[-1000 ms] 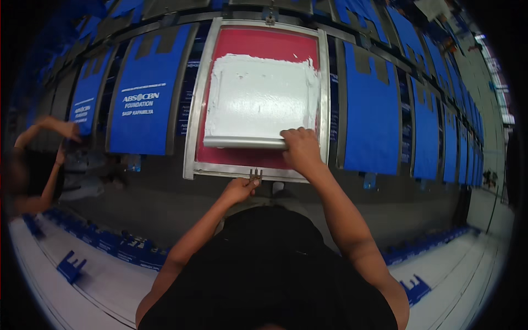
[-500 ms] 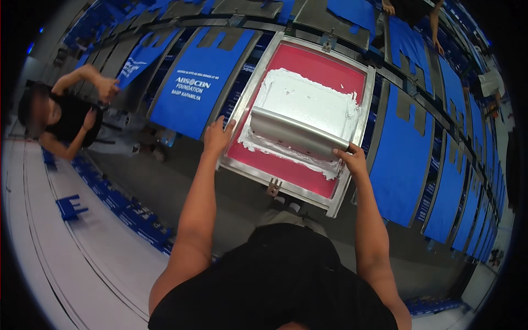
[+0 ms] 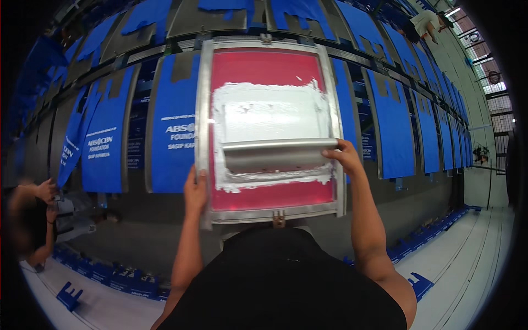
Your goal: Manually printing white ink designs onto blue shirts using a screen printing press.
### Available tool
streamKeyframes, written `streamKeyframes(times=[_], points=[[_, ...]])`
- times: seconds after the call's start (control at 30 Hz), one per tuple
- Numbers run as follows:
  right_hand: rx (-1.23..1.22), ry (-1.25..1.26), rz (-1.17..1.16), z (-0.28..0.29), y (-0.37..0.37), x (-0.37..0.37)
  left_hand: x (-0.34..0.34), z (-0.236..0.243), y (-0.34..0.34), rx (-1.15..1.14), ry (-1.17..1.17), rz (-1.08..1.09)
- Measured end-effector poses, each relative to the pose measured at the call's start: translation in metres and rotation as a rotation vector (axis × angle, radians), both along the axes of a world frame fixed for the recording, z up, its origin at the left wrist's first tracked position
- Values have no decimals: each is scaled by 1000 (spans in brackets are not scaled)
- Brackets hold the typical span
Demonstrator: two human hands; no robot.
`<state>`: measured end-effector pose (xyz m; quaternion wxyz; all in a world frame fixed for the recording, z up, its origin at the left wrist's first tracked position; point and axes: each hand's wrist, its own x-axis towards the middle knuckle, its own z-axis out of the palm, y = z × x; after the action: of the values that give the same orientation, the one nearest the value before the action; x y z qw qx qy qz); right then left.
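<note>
A metal-framed printing screen (image 3: 217,214) with red mesh carries a broad patch of white paste (image 3: 272,121). A long silver squeegee (image 3: 275,157) lies crosswise on the lower part of the patch. My left hand (image 3: 194,187) is closed on the screen's left side rail, low down. My right hand (image 3: 341,157) grips the squeegee's right end, beside the screen's right rail. A metal bracket (image 3: 279,219) sits on the near edge of the screen. A printed blue fabric piece (image 3: 173,159) on a grey board shows partly from under the screen's left side.
Rows of grey boards with blue fabric pieces (image 3: 388,126) stretch both ways and beyond. A co-worker (image 3: 36,220) at left has hands near a hanging blue piece. Another person (image 3: 426,25) is at far right. Blue pieces (image 3: 69,297) lie along the white surface behind me.
My left hand left the near bracket for the screen's left rail. My right hand shifted to the squeegee's end. The screen has moved rightward along the row of boards.
</note>
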<state>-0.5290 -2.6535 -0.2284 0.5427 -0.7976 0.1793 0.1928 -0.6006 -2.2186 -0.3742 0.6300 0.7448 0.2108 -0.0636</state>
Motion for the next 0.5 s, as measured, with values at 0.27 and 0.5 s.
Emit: streamKeyframes(times=[0.27,0.5], points=[[-31,-34,-50,0,-5,-2,26,-19,-16,-111,-11,-63],[-38,-33,-5,-37,-29,7,7,-40,-16,23,-30,-52]])
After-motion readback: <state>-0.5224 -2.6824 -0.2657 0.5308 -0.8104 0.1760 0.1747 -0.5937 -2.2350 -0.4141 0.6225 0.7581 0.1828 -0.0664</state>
